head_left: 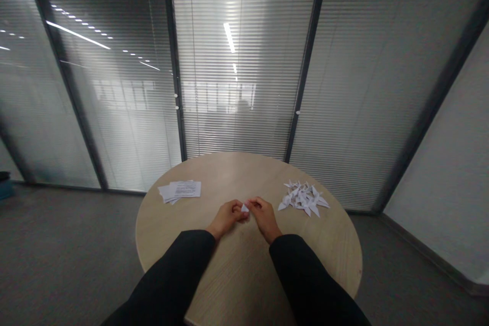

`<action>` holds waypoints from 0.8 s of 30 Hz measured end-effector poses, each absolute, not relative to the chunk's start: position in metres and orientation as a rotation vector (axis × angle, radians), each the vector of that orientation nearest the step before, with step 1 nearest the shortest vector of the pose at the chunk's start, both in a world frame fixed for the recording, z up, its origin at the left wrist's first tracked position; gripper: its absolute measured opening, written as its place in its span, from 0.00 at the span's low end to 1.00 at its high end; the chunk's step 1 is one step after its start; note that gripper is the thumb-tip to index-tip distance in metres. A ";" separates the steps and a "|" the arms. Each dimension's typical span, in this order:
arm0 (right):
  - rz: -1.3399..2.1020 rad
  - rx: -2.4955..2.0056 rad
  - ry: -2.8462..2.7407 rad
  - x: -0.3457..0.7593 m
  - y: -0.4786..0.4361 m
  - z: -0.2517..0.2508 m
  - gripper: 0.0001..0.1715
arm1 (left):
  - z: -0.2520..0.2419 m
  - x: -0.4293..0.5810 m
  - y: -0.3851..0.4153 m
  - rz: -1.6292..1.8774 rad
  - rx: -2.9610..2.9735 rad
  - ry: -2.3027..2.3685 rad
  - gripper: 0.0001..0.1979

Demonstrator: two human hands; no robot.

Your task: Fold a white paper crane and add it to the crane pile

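Note:
A small folded piece of white paper (245, 208) is held up between my two hands over the middle of the table. My left hand (228, 216) is closed, pinching the paper from its left side. From the right, the fingertips of my right hand (263, 215) grip the paper's upper edge, also closed. Much of the paper is hidden by my fingers, so its full shape does not show. To the right lies a pile of folded white paper cranes (304, 197), heaped with points sticking out. Several flat sheets of printed paper (187, 189) overlap at the left.
The round wooden table (229, 170) stands close to a glass wall with blinds (237, 127). A white wall (446, 178) rises at the right. Grey carpet (84, 244) surrounds the table. A dark and blue object (5, 186) sits on the floor at the far left.

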State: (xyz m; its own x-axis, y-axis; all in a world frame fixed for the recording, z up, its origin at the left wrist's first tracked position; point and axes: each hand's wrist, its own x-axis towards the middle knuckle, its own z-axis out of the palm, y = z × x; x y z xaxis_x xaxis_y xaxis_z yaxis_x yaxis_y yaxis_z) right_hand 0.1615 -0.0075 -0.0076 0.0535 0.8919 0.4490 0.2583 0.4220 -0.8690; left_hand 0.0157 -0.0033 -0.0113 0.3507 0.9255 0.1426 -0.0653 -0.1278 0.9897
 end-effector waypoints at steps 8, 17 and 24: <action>0.653 -1.069 -1.455 0.158 -0.010 -0.007 0.15 | 0.002 0.013 -0.011 1.009 1.308 0.855 0.23; 0.671 -1.034 -1.467 0.158 -0.008 -0.007 0.15 | 0.007 0.014 -0.014 1.030 1.260 0.871 0.24; 0.678 -1.045 -1.424 0.162 -0.008 -0.005 0.17 | -0.001 0.015 -0.013 0.888 1.253 0.862 0.25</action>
